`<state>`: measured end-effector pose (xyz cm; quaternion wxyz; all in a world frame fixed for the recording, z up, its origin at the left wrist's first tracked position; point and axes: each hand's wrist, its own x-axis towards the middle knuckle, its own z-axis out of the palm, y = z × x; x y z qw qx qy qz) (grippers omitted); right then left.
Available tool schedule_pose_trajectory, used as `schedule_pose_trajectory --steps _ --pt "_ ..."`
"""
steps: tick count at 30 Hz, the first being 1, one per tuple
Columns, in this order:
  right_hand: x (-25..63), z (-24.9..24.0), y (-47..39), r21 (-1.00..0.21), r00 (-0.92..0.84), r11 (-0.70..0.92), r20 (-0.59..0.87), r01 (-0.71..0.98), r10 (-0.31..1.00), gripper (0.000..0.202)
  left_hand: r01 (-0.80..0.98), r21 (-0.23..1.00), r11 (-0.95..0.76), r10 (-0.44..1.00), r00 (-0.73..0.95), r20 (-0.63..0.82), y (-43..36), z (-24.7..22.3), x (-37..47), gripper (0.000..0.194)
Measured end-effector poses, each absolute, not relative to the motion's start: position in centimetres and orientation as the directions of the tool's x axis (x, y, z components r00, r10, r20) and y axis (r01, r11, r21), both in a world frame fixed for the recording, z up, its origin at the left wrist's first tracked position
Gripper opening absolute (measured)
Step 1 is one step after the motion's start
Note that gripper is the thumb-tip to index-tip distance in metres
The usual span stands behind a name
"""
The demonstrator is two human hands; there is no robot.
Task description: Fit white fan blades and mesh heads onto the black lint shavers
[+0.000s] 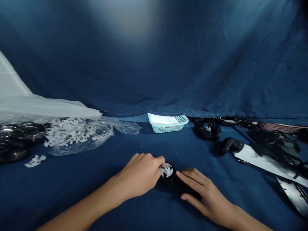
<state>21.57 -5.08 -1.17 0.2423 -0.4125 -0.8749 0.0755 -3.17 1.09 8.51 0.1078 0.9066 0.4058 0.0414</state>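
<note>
A black plastic part (169, 183) with a round end lies on the blue cloth in front of me. In its round end sits a white plastic piece (167, 170). The thumb and forefinger of my left hand (144, 173) pinch at the left edge of that white piece, and the other fingers are curled. My right hand (204, 194) steadies the black part from the right, its fingers along the top and its thumb on the near side. Part of the black body is hidden under the right hand and in shadow.
At left, white plastic clips (69, 131) spill from a clear bag (96, 142) beside black round parts (16, 139); one loose white clip (35, 161) lies nearer. A light-blue basket (168, 129) stands at the back. Black parts (208, 130) and a white strip (264, 163) lie right.
</note>
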Motion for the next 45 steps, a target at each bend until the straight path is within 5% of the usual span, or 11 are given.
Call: schedule_pose_trajectory --steps 7,14,21,27,34,45 --pt "21.5 -1.0 -5.1 -0.354 -0.532 0.652 0.383 0.67 0.755 0.055 0.666 0.235 -0.707 0.679 0.733 -0.034 0.2 9.4 -2.9 0.039" --pt "21.6 -1.2 -5.2 -0.346 -0.541 0.639 0.343 0.687 0.768 0.056 0.727 0.059 -0.684 0.726 0.686 -0.047 0.4 8.9 -2.8 0.03" --pt "21.6 -1.1 -5.1 -0.376 -0.54 0.637 0.338 0.673 0.771 0.056 0.681 0.128 -0.721 0.681 0.73 -0.053 -0.3 9.4 -2.5 0.038" --pt "21.6 -0.8 -5.2 -0.353 -0.539 0.635 0.339 0.687 0.771 0.059 0.723 0.025 -0.69 0.722 0.69 -0.048 0.2 9.2 -2.4 0.028" --pt "21.4 -0.6 -5.2 -0.375 -0.535 0.638 0.349 0.673 0.769 0.056 0.677 0.138 -0.723 0.679 0.733 -0.045 -0.3 9.6 -2.4 0.034" --pt "21.6 -1.1 -5.2 -0.315 -0.552 0.638 0.324 0.702 0.768 0.059 0.731 -0.004 -0.683 0.73 0.683 -0.022 -0.6 9.3 -2.1 0.027"
